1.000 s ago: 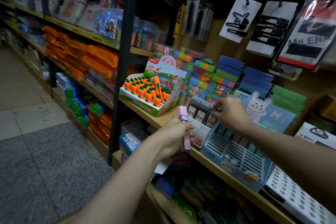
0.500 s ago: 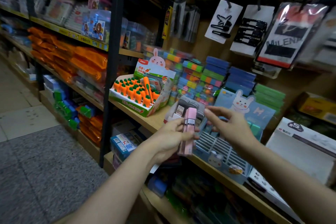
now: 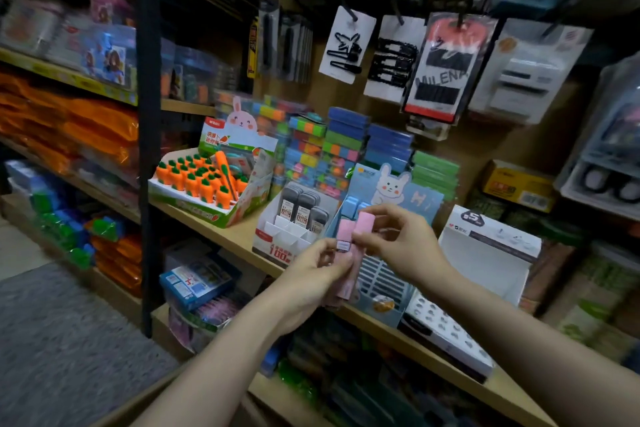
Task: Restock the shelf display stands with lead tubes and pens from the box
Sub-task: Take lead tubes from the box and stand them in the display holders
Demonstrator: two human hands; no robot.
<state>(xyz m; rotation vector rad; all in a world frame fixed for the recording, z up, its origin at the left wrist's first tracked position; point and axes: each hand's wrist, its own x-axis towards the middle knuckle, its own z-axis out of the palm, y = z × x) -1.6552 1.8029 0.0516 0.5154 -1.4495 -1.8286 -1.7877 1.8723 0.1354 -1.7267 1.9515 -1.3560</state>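
Observation:
My left hand [image 3: 313, 276] grips a small bunch of pink lead tubes [image 3: 344, 236] upright in front of the shelf. My right hand [image 3: 398, 241] pinches the top of one pink tube [image 3: 364, 222] in that bunch. Just behind them on the shelf stands a white stepped display stand [image 3: 287, 236] with a few grey lead tubes [image 3: 303, 208] in its back row. To its right sits a light-blue slotted stand [image 3: 379, 279] with a bunny card at the back [image 3: 391, 187]; my hands hide part of it.
A carrot-eraser display box [image 3: 207, 184] stands left of the stands. An open white box [image 3: 491, 253] and a white tray with holes [image 3: 446, 333] lie to the right. Stacked colourful packs sit behind. Carded hair clips [image 3: 346, 45] hang above. A black shelf post [image 3: 147, 135] rises at left.
My right hand came off the grey tubes in the white stand and moved back to the pink tubes, where it now pinches one. The left hand shifted right, in front of the blue stand.

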